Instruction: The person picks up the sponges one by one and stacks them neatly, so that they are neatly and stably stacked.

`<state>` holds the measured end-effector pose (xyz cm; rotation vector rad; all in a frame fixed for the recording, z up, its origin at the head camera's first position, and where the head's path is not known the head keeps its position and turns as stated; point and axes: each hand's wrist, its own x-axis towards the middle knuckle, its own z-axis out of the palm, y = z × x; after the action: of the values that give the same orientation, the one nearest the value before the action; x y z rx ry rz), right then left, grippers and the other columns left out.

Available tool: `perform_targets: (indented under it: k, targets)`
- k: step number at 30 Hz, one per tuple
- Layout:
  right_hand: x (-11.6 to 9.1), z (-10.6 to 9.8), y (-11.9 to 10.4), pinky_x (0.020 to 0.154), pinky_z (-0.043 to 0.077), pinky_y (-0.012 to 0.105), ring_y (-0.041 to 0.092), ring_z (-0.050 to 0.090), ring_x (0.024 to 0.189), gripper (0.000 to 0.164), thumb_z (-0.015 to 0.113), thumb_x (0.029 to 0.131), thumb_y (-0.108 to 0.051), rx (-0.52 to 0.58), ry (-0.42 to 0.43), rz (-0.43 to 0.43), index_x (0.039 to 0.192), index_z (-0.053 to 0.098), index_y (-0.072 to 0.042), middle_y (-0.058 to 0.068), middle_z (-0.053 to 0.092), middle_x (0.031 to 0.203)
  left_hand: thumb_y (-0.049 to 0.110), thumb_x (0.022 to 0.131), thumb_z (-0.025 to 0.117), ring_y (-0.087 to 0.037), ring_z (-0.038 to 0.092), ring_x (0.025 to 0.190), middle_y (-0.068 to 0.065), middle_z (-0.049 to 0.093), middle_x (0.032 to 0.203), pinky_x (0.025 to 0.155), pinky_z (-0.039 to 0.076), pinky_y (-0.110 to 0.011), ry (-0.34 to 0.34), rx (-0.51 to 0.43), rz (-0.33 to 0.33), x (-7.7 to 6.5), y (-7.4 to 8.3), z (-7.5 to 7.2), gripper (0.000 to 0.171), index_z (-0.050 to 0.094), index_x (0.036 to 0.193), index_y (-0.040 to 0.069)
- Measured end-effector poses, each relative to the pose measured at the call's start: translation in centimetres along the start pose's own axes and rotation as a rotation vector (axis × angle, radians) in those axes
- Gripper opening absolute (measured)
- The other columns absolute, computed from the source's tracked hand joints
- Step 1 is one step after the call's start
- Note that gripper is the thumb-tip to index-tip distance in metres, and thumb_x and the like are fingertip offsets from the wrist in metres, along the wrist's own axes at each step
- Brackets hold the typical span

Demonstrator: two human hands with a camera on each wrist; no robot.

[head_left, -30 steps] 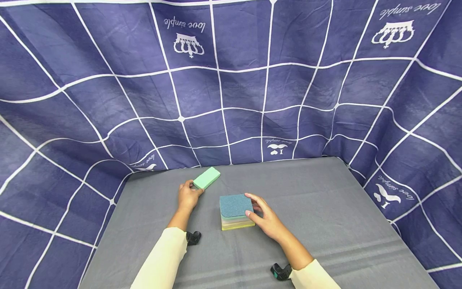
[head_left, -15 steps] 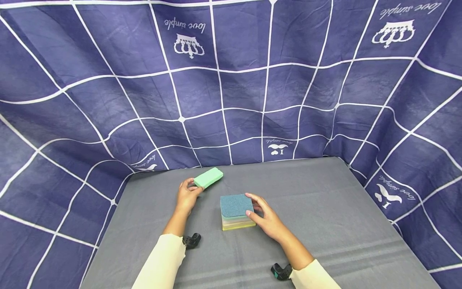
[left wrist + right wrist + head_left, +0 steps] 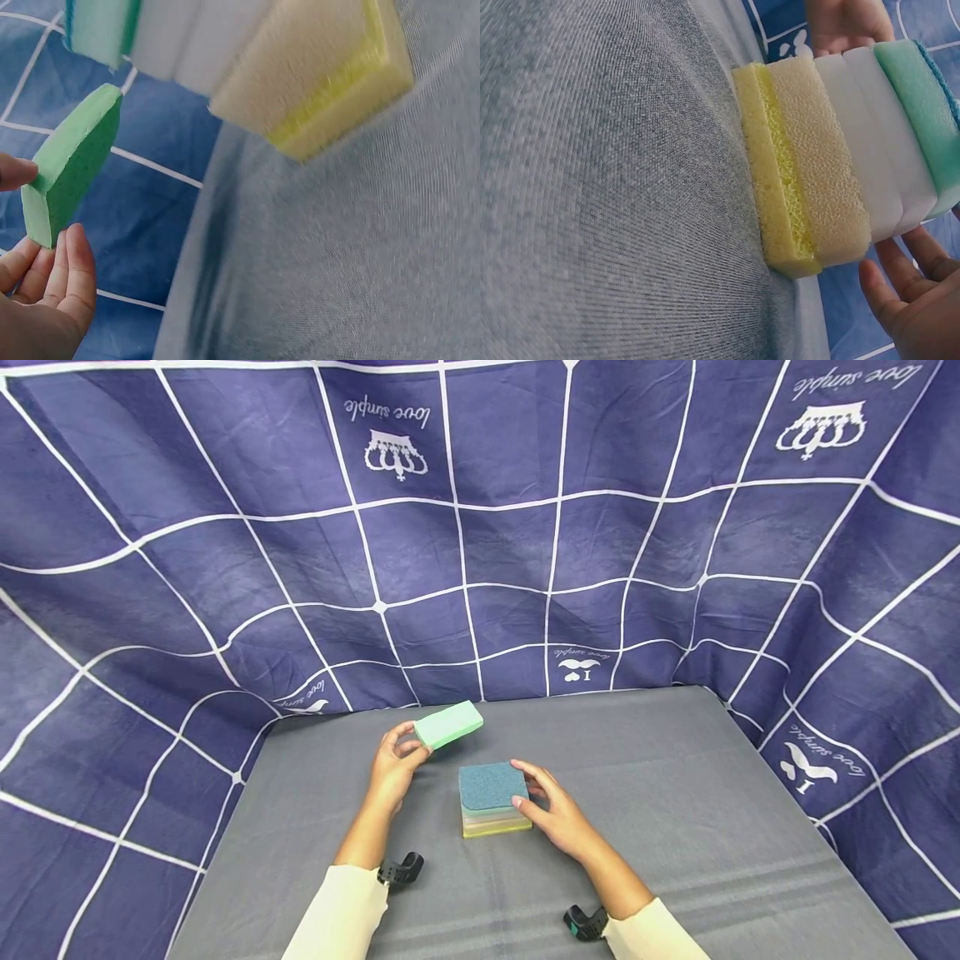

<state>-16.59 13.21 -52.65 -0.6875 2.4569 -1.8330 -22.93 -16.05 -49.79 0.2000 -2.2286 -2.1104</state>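
Observation:
My left hand pinches a light green sponge by its near left end. The sponge is held raised and tilted over the back left of the table, thumb on one face and fingers at the other in the left wrist view. My right hand rests against the right side of a stack of sponges, thumb at its near corner and forefinger at its far corner. The stack has a blue-topped green sponge uppermost, white blocks below, then a beige porous sponge and a yellow sponge at the bottom.
A grey cloth covers the table. Behind it and at both sides hangs a blue curtain with white lines. Black wrist cameras are strapped to both arms, below cream sleeves.
My left hand has lifted the green sponge and carried it rightward, turning it more crosswise. The right hand and the stack have stayed in place.

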Motion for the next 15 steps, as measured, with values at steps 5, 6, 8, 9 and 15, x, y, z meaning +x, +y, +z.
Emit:
perform_targets:
  k: [5, 6, 8, 9, 15]
  targets:
    - [-0.1, 0.0, -0.1, 0.111, 0.041, 0.06, 0.027, 0.047, 0.135, 0.056, 0.066, 0.099, -0.021, -0.01, 0.004, -0.006, 0.151, 0.046, -0.021, 0.007, 0.047, 0.152, 0.002, 0.088, 0.07, -0.022, 0.055, 0.117, -0.005, 0.044, 0.142, 0.077, 0.049, -0.014, -0.03, -0.019, 0.01, -1.0, 0.7, 0.1, 0.059, 0.051, 0.143, 0.01]
    - [-0.1, 0.0, -0.1, 0.11, 0.041, 0.06, 0.027, 0.047, 0.135, 0.056, 0.065, 0.099, -0.021, -0.009, 0.003, -0.007, 0.151, 0.046, -0.02, 0.008, 0.047, 0.152, 0.002, 0.088, 0.071, -0.021, 0.056, 0.116, -0.005, 0.044, 0.142, 0.078, 0.049, -0.015, -0.038, -0.022, 0.015, -1.2, 0.9, 0.1, 0.059, 0.051, 0.143, 0.01]
    - [-0.1, 0.0, -0.1, 0.11, 0.041, 0.06, 0.028, 0.047, 0.135, 0.056, 0.065, 0.099, -0.02, -0.006, 0.003, -0.012, 0.151, 0.046, -0.018, 0.008, 0.047, 0.152, 0.002, 0.088, 0.071, -0.016, 0.058, 0.113, -0.005, 0.044, 0.142, 0.079, 0.049, -0.015, -0.06, -0.017, 0.024, -1.6, 1.0, 0.1, 0.058, 0.052, 0.142, 0.01]
    - [-0.1, 0.0, -0.1, 0.11, 0.041, 0.06, 0.028, 0.047, 0.135, 0.056, 0.065, 0.099, -0.02, -0.003, 0.004, -0.014, 0.151, 0.046, -0.018, 0.008, 0.047, 0.151, 0.002, 0.088, 0.071, -0.013, 0.058, 0.111, -0.005, 0.045, 0.142, 0.08, 0.049, -0.015, -0.07, -0.013, 0.027, -1.8, 1.2, 0.1, 0.058, 0.052, 0.142, 0.011]
    - [-0.1, 0.0, 0.0, 0.111, 0.04, 0.06, 0.029, 0.047, 0.136, 0.056, 0.065, 0.099, -0.017, 0.008, 0.005, -0.021, 0.151, 0.045, -0.015, 0.008, 0.047, 0.152, 0.001, 0.088, 0.071, -0.006, 0.06, 0.104, -0.005, 0.045, 0.141, 0.08, 0.048, -0.016, -0.143, -0.019, 0.052, -3.1, 1.8, 0.3, 0.056, 0.053, 0.14, 0.011]
